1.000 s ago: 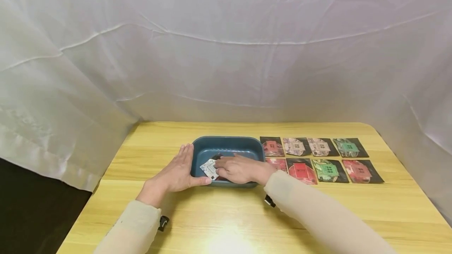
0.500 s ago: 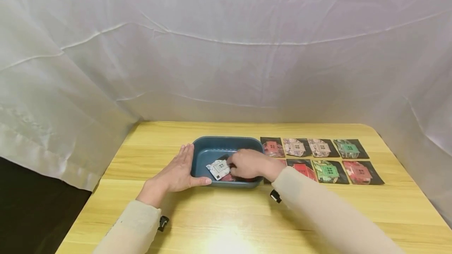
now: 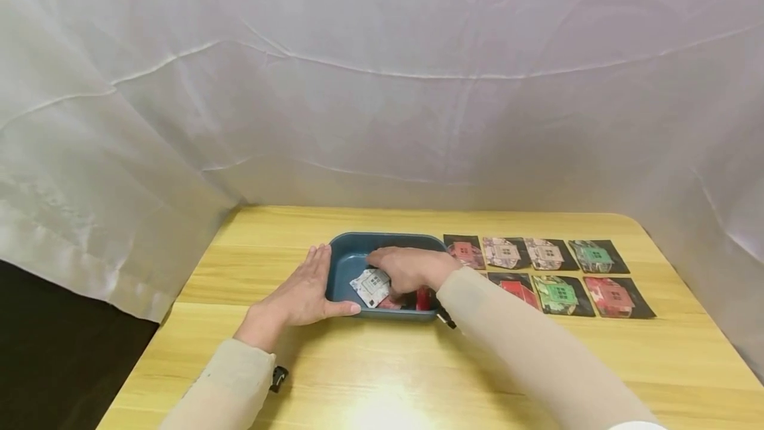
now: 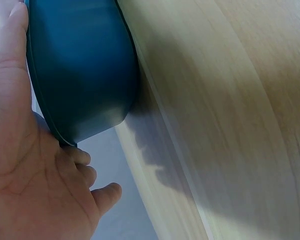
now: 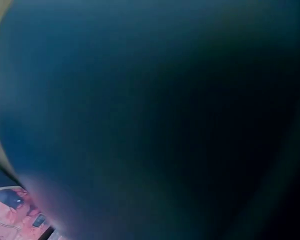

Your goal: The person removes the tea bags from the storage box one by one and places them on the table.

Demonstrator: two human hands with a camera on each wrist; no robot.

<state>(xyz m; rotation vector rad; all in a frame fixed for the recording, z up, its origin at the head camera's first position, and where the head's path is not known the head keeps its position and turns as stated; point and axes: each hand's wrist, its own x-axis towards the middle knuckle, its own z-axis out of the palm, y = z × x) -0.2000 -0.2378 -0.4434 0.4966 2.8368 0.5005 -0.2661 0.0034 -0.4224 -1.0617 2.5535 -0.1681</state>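
A dark blue rectangular tray sits on the table. My left hand rests against its left end, fingers straight along the side and thumb on the front rim. The left wrist view shows this palm beside the tray's outer wall. Inside the tray, my right hand reaches down with bent fingers; its fingertips are hidden. A white patterned packet lies left of them, a pinkish packet and a red one below the hand. The tray wall fills most of the right wrist view.
Right of the tray lie flat square packets in two rows: a red one, a pale one, a green one and several more. My right forearm covers part of the front row. A pale curtain hangs behind the table.
My right hand first moved right within the tray, then shifted back and its wrist turned, uncovering the red packet. The white packet was drawn slightly right. My left hand kept its place.
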